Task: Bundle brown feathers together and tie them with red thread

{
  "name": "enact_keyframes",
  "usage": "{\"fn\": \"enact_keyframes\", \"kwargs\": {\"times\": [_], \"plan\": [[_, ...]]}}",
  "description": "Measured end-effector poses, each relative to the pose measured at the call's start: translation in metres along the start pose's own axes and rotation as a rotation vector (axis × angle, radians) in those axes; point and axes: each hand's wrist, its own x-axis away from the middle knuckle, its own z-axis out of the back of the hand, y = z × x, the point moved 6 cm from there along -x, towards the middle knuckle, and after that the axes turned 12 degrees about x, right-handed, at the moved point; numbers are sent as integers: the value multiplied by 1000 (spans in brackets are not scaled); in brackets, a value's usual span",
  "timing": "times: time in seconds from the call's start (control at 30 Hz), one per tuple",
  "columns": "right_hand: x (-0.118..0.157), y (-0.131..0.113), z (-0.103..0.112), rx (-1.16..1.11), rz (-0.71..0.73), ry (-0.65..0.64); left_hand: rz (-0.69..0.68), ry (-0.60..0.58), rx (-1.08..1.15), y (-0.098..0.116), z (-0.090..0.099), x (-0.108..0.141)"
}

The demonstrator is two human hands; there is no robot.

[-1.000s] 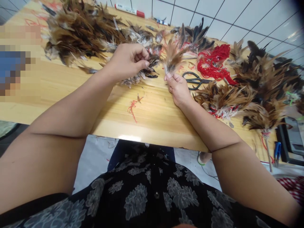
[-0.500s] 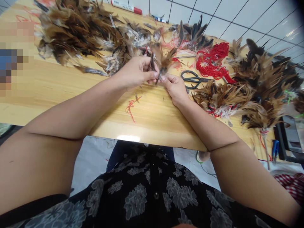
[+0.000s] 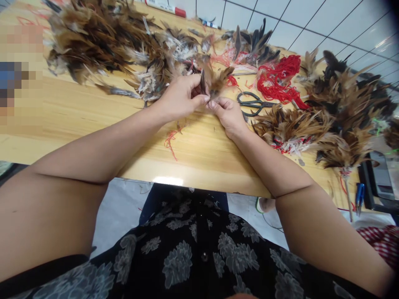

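Brown feathers (image 3: 220,79) fan upward from between my two hands, above the middle of the table. My left hand (image 3: 188,94) is closed, its thumb and fingers pinching a dark feather (image 3: 203,81) on the left side of the bunch. Facing it, my right hand (image 3: 229,113) is closed too, its fingertips pinching the base of the feathers. The fingertips of both hands nearly meet, and the quill ends are mostly hidden between them. Just right of my right hand lie black-handled scissors (image 3: 251,104). A tangle of red thread (image 3: 171,141) rests on the wood below my hands.
A large heap of brown feathers (image 3: 93,37) covers the back left. Red cord (image 3: 279,79) lies in a bundle behind the scissors. Tied feather bunches (image 3: 296,126) and a stick with feathers (image 3: 347,187) are on the right, near blue snips (image 3: 360,197). A red-capped marker (image 3: 166,7) sits at the back edge.
My left hand has shifted slightly right and turned a little, its dark feather now closer to the brown feathers. My right hand stays nearly in place, its fingertips still at the base.
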Motion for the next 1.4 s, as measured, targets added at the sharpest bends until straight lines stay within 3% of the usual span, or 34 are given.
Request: {"fn": "enact_keyframes", "kwargs": {"times": [0.23,0.37,0.63,0.77,0.9,1.0,1.1,1.23,1.4], "plan": [[2,-4,7,-11,-2,74,41,129,-53,-11,18,-16],[2,-4,9,29,-74,84,157,50,-22,-8,11,-13],[6,-17,5,-3,-44,88,303,-121,85,6,-3,-1],[8,-18,3,-15,-51,85,333,-136,183,6,-4,0],[9,-16,3,-60,-46,77,368,-74,144,-1,1,-3],[8,-11,5,-25,-73,104,329,101,165,-2,12,-8],[7,-7,6,-18,-80,124,324,233,339,3,15,-10],[7,-7,6,-7,-70,125,342,222,498,12,1,-6],[5,-8,3,13,-56,79,244,144,421,18,-10,0]]}}
